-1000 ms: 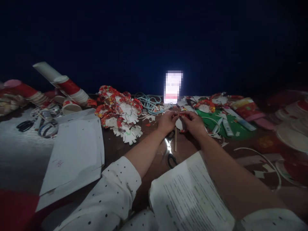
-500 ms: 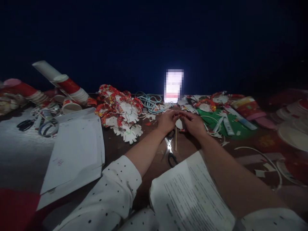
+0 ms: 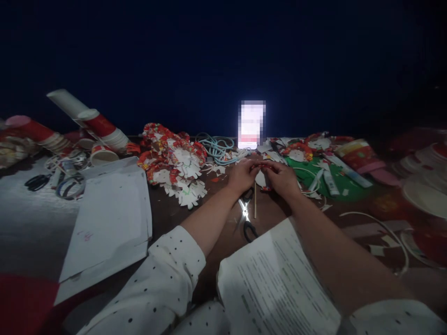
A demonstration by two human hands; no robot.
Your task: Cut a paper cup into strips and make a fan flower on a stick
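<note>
Both hands meet over the brown table, fingertips close together. My left hand [image 3: 241,177] has its fingers closed in a pinch on a red-and-white paper piece [image 3: 261,179]. From the other side my right hand [image 3: 282,179] pinches the same piece, its fingers bent. Much of the piece is hidden behind the fingers. Just below the hands lie scissors [image 3: 246,211] with black handles and a thin wooden stick [image 3: 255,202]. To the left is a heap of red patterned rings with white paper cutouts [image 3: 186,163].
A lit phone [image 3: 251,123] stands behind the hands, beside a pale blue cord [image 3: 218,149]. On the right, tubes [image 3: 331,182] lie on a green sheet [image 3: 349,191]. White boards [image 3: 111,218] and stacked paper cups [image 3: 104,128] are at the left. A printed sheet [image 3: 275,284] lies in front.
Hardly anything differs. The fingers of both hands have shifted very slightly around the paper piece; the things on the table stay where they were.
</note>
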